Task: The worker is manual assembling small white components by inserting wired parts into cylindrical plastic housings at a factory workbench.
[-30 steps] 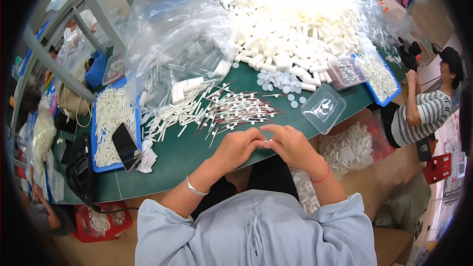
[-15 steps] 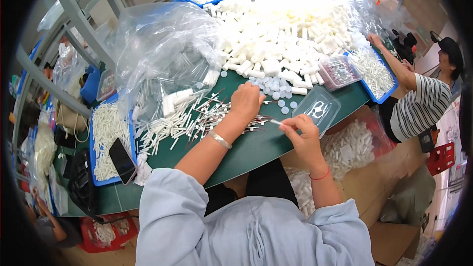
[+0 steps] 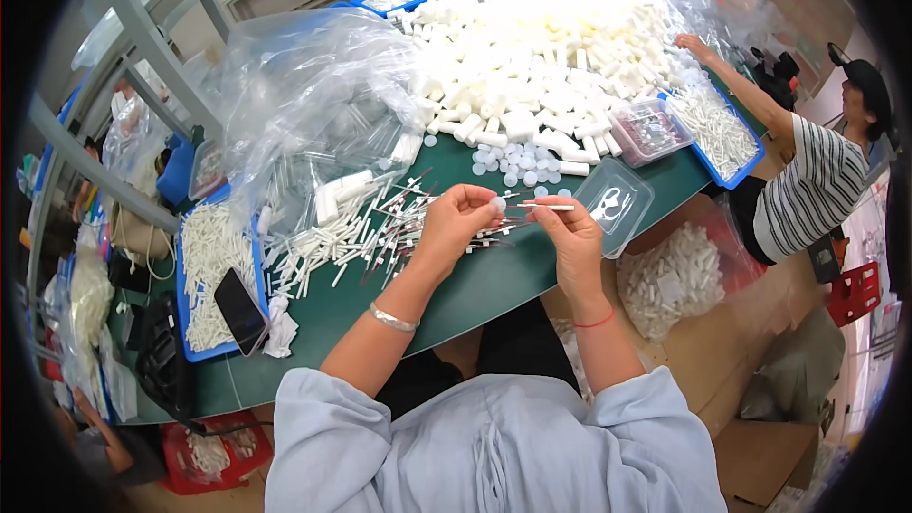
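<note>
My left hand [image 3: 456, 230] pinches a small round translucent cap [image 3: 498, 204] at its fingertips. Facing it, my right hand [image 3: 574, 239] grips a thin white tube [image 3: 551, 207] that lies level, with a thin dark end pointing toward the cap. The two are close but apart. Beyond my hands is a cluster of the same translucent caps [image 3: 518, 163]. Thin white tubes with brownish wire-like ends [image 3: 404, 228] lie beside my left hand, and plain white tubes [image 3: 318, 242] are heaped further left.
White foam-like cylinders [image 3: 551, 57] cover the far table. A clear plastic tray [image 3: 622, 223] sits right of my hand. Blue trays of white sticks stand left [image 3: 180, 294] and right [image 3: 727, 180]. A phone [image 3: 240, 309] rests on the left tray. A co-worker in stripes [image 3: 822, 180] works at right.
My left hand has come back from the cap pile with a cap and now faces my right hand. The tube in my right hand has risen slightly and turned level. The co-worker's hand reached further in.
</note>
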Tool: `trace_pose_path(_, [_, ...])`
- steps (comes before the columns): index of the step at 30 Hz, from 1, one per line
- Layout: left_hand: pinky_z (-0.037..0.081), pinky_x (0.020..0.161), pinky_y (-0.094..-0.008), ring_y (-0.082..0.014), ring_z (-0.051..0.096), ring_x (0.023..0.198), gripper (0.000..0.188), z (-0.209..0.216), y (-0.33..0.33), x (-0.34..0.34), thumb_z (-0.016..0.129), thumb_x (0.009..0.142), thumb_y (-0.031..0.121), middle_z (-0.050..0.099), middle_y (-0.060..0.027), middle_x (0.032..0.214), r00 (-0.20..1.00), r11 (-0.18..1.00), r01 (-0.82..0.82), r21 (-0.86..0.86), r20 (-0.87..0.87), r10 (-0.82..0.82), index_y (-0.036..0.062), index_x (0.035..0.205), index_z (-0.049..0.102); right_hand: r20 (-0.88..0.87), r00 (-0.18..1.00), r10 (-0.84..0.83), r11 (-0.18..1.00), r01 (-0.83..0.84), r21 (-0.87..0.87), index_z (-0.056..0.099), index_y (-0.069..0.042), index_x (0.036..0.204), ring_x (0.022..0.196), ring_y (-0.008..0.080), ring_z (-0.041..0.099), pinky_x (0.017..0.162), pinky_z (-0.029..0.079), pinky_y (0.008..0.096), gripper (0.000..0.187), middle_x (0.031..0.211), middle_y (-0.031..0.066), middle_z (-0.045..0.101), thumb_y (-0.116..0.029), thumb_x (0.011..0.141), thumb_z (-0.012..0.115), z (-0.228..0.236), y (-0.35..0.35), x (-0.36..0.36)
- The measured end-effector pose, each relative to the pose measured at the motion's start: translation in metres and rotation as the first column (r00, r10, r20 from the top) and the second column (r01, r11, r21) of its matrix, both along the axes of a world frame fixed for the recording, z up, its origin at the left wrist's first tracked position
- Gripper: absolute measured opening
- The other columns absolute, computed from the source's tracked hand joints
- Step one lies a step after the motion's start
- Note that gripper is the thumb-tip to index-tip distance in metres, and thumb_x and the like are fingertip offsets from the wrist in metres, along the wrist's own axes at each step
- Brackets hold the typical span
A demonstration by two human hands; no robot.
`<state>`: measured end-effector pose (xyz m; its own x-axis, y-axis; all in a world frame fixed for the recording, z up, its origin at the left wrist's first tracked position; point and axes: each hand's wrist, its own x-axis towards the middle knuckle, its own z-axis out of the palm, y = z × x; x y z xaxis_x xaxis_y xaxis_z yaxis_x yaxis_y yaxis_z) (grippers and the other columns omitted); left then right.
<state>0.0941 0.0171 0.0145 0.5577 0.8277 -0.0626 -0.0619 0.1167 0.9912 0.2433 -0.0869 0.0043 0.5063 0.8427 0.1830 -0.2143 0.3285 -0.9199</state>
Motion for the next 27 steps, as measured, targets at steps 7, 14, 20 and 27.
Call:
trace_pose_path(7, [0.056,0.085,-0.0238,-0.0157,0.067,0.094,0.032,0.005,-0.026,-0.023,0.063,0.092,0.005,0.066,-0.0127,0.109,0.977,0.958,0.044,-0.282,0.213,0.018,-0.0069,0.121,0.058,0.22,0.974,-0.048,0.998,0.055,-0.027,0.068,-0.002,0.104,0.089,0.0102,0.063,0.079,0.048,0.0234,0.016,0.097,0.0052,0.071,-0.008,0.09,0.069,-0.002,-0.006,-0.012])
trace_pose_path(14, [0.057,0.085,-0.0246,-0.0159,0.067,0.094,0.034,-0.003,-0.034,-0.033,0.064,0.092,0.004,0.064,-0.0122,0.112,0.938,0.925,0.065,-0.375,0.34,0.072,-0.0061,0.124,0.057,0.725,0.66,-0.198,0.98,0.129,0.15,0.07,-0.007,0.101,0.088,0.0187,0.066,0.092,0.045,0.0345,0.017,0.096,0.0054,0.072,-0.005,0.084,0.072,0.011,-0.019,-0.013])
trace_pose_path(20, [0.057,0.085,-0.0253,-0.0154,0.067,0.093,0.033,-0.002,-0.042,-0.036,0.065,0.092,0.006,0.066,-0.0109,0.109,0.934,0.927,0.079,-0.366,0.352,0.06,-0.005,0.123,0.059,0.77,0.606,-0.199,0.976,0.055,0.209,0.069,-0.01,0.095,0.089,0.0174,0.066,0.097,0.042,0.0397,0.017,0.096,0.0012,0.073,-0.004,0.081,0.074,0.018,-0.025,-0.013])
trace_pose_path(27, [0.055,0.082,-0.024,-0.0132,0.066,0.09,0.03,-0.005,-0.05,-0.043,0.068,0.091,0.011,0.068,-0.0079,0.104,0.952,0.929,0.136,-0.343,0.304,-0.028,-0.003,0.117,0.063,0.799,0.574,-0.177,0.981,0.041,0.188,0.07,-0.01,0.094,0.09,0.0177,0.066,0.097,0.041,0.0396,0.016,0.095,0.0022,0.072,-0.004,0.08,0.075,0.026,-0.032,-0.018])
